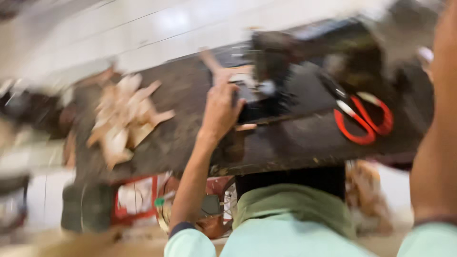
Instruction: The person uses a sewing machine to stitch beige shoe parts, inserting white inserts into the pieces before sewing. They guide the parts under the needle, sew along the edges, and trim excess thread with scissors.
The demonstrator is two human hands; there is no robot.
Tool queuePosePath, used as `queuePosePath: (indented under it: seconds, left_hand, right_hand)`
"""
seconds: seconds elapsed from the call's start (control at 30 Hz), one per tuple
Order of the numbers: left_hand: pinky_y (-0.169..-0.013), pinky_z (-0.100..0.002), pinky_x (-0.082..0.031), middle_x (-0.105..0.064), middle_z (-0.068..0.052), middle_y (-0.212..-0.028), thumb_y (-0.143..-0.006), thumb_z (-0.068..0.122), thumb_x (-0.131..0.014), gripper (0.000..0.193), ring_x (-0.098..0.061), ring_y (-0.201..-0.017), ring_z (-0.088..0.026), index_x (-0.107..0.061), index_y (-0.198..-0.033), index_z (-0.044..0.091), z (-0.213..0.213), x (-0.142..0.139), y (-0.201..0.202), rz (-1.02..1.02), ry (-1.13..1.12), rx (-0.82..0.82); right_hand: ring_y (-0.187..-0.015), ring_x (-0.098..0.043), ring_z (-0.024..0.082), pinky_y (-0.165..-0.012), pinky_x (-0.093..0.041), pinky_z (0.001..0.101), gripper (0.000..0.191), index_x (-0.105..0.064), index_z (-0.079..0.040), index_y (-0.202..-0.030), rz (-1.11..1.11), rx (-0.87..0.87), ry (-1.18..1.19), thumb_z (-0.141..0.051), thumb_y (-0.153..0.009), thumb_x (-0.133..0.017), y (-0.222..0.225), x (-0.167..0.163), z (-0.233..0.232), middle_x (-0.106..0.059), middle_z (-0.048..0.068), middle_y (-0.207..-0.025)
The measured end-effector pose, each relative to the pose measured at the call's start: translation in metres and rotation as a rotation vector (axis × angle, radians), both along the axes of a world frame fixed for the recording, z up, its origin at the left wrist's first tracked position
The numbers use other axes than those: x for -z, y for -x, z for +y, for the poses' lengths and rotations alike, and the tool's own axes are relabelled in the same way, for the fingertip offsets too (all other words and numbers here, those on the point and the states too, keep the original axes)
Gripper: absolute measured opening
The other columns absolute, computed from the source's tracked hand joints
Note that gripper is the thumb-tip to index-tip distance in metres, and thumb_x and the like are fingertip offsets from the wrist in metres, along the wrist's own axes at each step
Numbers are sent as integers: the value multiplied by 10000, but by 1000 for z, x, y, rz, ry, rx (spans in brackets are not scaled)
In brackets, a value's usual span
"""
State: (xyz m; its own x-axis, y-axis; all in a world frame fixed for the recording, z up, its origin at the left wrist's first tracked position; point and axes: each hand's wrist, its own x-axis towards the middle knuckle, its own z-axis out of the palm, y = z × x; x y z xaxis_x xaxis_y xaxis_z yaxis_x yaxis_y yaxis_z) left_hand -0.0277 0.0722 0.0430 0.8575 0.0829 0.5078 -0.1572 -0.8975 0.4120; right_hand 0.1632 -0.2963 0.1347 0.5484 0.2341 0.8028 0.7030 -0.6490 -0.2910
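The left hand (220,112) is raised over the dark, grimy desk (295,143), seen from the back with the knuckles up. Its grip is curled around the near edge of a dark flat object (259,102) lying on the desk; the thumb side presses against that object's left end, and a pale fingertip shows beneath its lower edge. The picture is heavily smeared, so I cannot tell what the object is, nor whether the fingers truly clamp it or merely rest on it. Its long axis runs roughly left to right across the desk, leading away from the hand toward the right.

The right arm (435,143) stands up along the right border of the view, bare forearm above a pale green sleeve; its hand is cut off by the frame, so its grip cannot be seen. The left hand is plainly the one at the object.

Further right on the desk lie red-handled scissors (364,119), handles toward the near edge, well apart from the left hand and closer to the right arm. To the left of the hand sits a heap of pale, tan scraps (124,119), near the desk's left end. Beneath the desk a red and white box (135,197) shows.
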Motion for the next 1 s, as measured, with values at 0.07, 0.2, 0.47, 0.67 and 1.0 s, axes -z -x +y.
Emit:
queuePosePath:
  seconds: [0.07,0.2,0.47,0.67,1.0]
  left_hand:
    - [-1120,-488,-388,-560,-263,-1401,-886,135,-776,324,-508,-1324,-440,-598,-1130,18,12,-2,28,-54,-45,-132]
    - [-1097,-486,-414,-615,-213,-1301,-906,145,-739,255,-559,-1255,-410,-626,-1105,33,59,-6,78,-83,-62,-403]
    - [-885,-497,-493,-693,-236,-1059,-917,157,-675,272,-648,-1005,-427,-653,-1114,-30,191,-18,199,-98,-11,-1072]
    - [-768,-400,-571,-773,-165,-939,-843,204,-807,383,-753,-841,-287,-713,-1135,-26,218,-11,234,-146,208,-1057]
    - [-719,-279,-557,-768,-103,-883,-965,255,-743,301,-725,-774,-125,-687,-1075,-19,227,-13,241,-206,473,-1058]
  right_hand:
    - [-845,-751,176,-732,-563,285,118,-710,-96,-1137,-24,-173,-12,-152,-1036,-735,47,5,21,-775,88,-1016]
    - [-849,-748,178,-740,-558,286,146,-696,-99,-1149,250,-435,113,-169,-1031,-747,119,31,61,-768,87,-1010]
    - [-641,-680,170,-632,-544,290,392,-716,-144,-1270,826,-507,192,-280,-905,-761,143,85,112,-779,47,-923]
    - [-696,-680,139,-666,-540,275,362,-735,-132,-1253,877,-547,121,-259,-914,-753,139,90,106,-782,61,-942]
    - [-835,-707,126,-717,-539,273,319,-736,-100,-1247,838,-607,90,-216,-950,-747,140,90,103,-767,68,-979]
